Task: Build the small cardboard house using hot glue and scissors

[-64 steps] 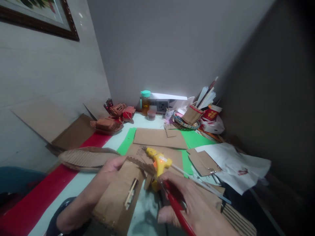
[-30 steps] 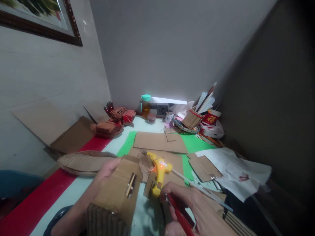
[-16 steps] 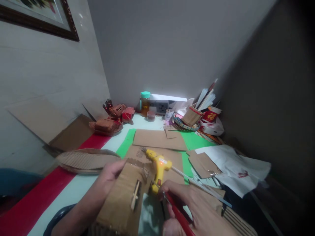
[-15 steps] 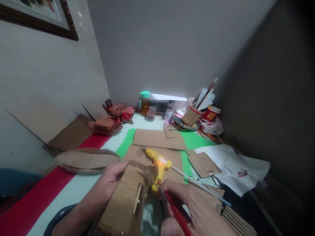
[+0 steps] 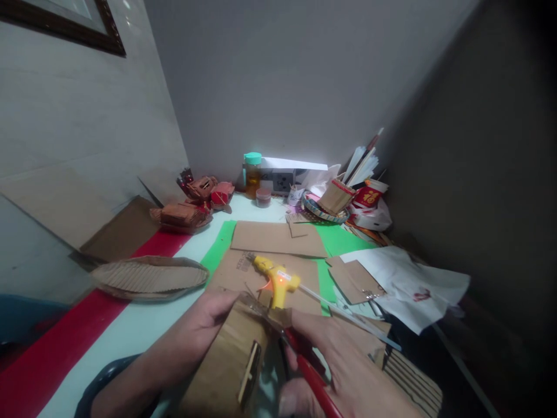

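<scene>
My left hand (image 5: 198, 331) grips the far left side of a brown cardboard piece (image 5: 230, 360), which has a dark slot with a light stick in its side. In my right hand (image 5: 335, 360) is a red-handled tool (image 5: 314, 383), its metal end against the far edge of the cardboard piece. What kind of tool it is, I cannot tell for certain. Just beyond my hands a yellow glue gun (image 5: 278, 281) with a lit orange light lies on flat cardboard, a white glue stick (image 5: 348, 313) behind it.
An oval corrugated cardboard piece (image 5: 150, 278) lies at the left. Small brown and red models (image 5: 183, 215) stand at the back left. A lidded bottle (image 5: 253, 177), a basket (image 5: 324, 212) and a red cup (image 5: 369, 194) are at the back. White paper (image 5: 404, 284) lies at the right.
The metal end of the red-handled tool has moved up and left onto the far edge of the cardboard piece. The camera view has shifted slightly.
</scene>
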Demonstrator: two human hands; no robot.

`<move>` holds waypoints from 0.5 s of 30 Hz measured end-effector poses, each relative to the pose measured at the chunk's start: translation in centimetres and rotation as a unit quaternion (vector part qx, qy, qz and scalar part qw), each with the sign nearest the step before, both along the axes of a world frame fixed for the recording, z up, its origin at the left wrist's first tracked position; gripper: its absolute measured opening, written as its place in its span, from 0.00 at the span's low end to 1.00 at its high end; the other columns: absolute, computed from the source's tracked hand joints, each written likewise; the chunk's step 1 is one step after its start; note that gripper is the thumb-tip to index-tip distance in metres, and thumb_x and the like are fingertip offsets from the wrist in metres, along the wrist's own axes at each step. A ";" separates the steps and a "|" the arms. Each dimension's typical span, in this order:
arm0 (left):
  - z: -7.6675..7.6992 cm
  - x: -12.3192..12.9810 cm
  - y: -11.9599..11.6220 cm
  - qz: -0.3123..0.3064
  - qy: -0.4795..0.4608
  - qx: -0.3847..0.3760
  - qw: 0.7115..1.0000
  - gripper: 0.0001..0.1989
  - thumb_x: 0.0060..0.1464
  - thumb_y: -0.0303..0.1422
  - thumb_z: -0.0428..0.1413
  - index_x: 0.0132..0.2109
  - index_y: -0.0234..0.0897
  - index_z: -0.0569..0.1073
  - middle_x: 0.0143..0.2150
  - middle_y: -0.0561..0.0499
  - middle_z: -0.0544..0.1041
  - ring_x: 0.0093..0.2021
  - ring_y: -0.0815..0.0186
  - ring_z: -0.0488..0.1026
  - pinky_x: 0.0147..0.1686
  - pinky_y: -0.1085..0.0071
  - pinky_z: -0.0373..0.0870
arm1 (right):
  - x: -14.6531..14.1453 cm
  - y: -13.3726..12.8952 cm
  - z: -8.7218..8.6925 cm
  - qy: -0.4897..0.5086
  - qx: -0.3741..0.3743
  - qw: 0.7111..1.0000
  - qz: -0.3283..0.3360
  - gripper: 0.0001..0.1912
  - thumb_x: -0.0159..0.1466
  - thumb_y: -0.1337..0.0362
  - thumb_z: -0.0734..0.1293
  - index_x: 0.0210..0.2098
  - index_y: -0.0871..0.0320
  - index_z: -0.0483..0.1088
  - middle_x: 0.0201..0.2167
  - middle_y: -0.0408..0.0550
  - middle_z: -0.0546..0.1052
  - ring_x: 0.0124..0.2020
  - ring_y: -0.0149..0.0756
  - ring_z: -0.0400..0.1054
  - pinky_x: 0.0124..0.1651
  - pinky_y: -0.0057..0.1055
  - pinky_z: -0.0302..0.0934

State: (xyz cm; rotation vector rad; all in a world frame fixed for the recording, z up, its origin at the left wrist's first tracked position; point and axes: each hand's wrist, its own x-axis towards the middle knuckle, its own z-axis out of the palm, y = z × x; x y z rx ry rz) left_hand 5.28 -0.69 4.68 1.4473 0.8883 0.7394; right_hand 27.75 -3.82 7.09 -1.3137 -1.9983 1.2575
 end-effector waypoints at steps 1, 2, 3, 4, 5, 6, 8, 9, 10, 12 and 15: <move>0.0 0.0 -0.1 -0.003 -0.002 -0.005 1.000 0.08 0.51 0.28 0.59 0.36 0.41 0.83 0.36 0.54 0.83 0.39 0.61 0.77 0.40 0.72 0.72 | 0.0 0.0 0.0 0.004 -0.017 1.000 -0.004 0.25 0.55 0.38 0.70 0.28 0.53 0.66 0.28 0.43 0.73 0.37 0.45 0.69 0.41 0.37 0.63; 0.1 0.1 -0.1 -0.004 -0.005 -0.010 1.000 0.08 0.51 0.29 0.59 0.36 0.40 0.83 0.37 0.54 0.83 0.41 0.60 0.77 0.40 0.72 0.72 | 0.0 0.0 -0.1 0.005 -0.026 1.000 -0.007 0.25 0.55 0.38 0.71 0.28 0.53 0.65 0.29 0.44 0.73 0.38 0.46 0.69 0.41 0.37 0.62; 0.1 0.1 -0.2 -0.005 -0.008 -0.017 1.000 0.08 0.52 0.29 0.59 0.36 0.40 0.83 0.38 0.53 0.84 0.43 0.59 0.78 0.40 0.71 0.73 | 0.0 0.0 -0.1 0.005 -0.030 1.000 -0.007 0.25 0.54 0.38 0.71 0.28 0.53 0.64 0.30 0.44 0.73 0.37 0.45 0.68 0.40 0.37 0.62; 0.0 0.1 -0.2 -0.004 -0.010 -0.023 1.000 0.08 0.52 0.30 0.59 0.37 0.39 0.83 0.39 0.53 0.84 0.45 0.58 0.78 0.41 0.71 0.73 | 0.0 0.1 -0.2 0.007 -0.031 1.000 -0.004 0.25 0.54 0.39 0.71 0.28 0.53 0.64 0.30 0.44 0.72 0.36 0.44 0.67 0.40 0.37 0.61; -0.1 0.0 -0.3 -0.004 -0.010 -0.030 0.999 0.08 0.53 0.30 0.59 0.38 0.39 0.83 0.40 0.52 0.84 0.47 0.57 0.78 0.42 0.71 0.74 | 0.0 0.2 -0.3 0.012 -0.030 0.999 0.000 0.25 0.55 0.39 0.71 0.28 0.53 0.64 0.29 0.43 0.72 0.35 0.43 0.67 0.39 0.36 0.61; -0.2 0.0 -0.3 -0.003 -0.010 -0.036 0.999 0.08 0.53 0.31 0.60 0.39 0.39 0.83 0.41 0.52 0.84 0.47 0.56 0.78 0.42 0.71 0.74 | 0.0 0.2 -0.5 0.019 -0.030 0.999 0.009 0.25 0.55 0.39 0.72 0.28 0.53 0.64 0.29 0.43 0.71 0.34 0.42 0.66 0.39 0.35 0.61; -0.6 -0.2 -0.2 -0.006 -0.006 -0.045 0.999 0.10 0.54 0.32 0.60 0.44 0.39 0.83 0.44 0.52 0.84 0.46 0.57 0.78 0.43 0.71 0.74 | 0.0 0.3 -0.9 0.021 -0.029 0.999 0.016 0.24 0.55 0.40 0.73 0.29 0.54 0.66 0.28 0.42 0.71 0.33 0.40 0.65 0.39 0.34 0.60; -0.8 -0.2 -0.2 -0.008 -0.003 -0.047 0.999 0.12 0.55 0.32 0.60 0.46 0.40 0.82 0.45 0.52 0.84 0.46 0.57 0.78 0.44 0.70 0.74 | 0.0 0.4 -1.0 0.015 -0.028 0.999 0.015 0.23 0.56 0.42 0.73 0.30 0.54 0.67 0.27 0.41 0.70 0.32 0.39 0.64 0.38 0.33 0.59; -1.0 -0.3 -0.2 -0.010 0.000 -0.048 0.999 0.13 0.56 0.33 0.60 0.49 0.41 0.82 0.46 0.52 0.84 0.46 0.57 0.78 0.45 0.69 0.74 | -0.1 0.4 -1.2 0.007 -0.026 1.000 0.015 0.21 0.57 0.44 0.73 0.31 0.55 0.68 0.27 0.39 0.69 0.31 0.37 0.63 0.36 0.31 0.58; -1.4 -0.5 -0.2 -0.017 0.010 -0.048 0.999 0.14 0.59 0.34 0.59 0.51 0.41 0.81 0.47 0.51 0.83 0.47 0.56 0.78 0.46 0.67 0.74 | -0.1 0.4 -1.5 0.001 -0.022 1.000 0.015 0.16 0.60 0.49 0.74 0.34 0.55 0.71 0.26 0.37 0.66 0.29 0.33 0.59 0.32 0.28 0.53; -1.6 -0.7 -0.1 -0.021 0.027 -0.040 0.999 0.12 0.60 0.37 0.58 0.48 0.40 0.81 0.44 0.50 0.82 0.47 0.55 0.77 0.47 0.66 0.73 | -0.2 0.3 -1.7 0.005 -0.037 0.999 0.022 0.10 0.60 0.58 0.73 0.32 0.55 0.71 0.22 0.35 0.61 0.25 0.29 0.54 0.27 0.26 0.48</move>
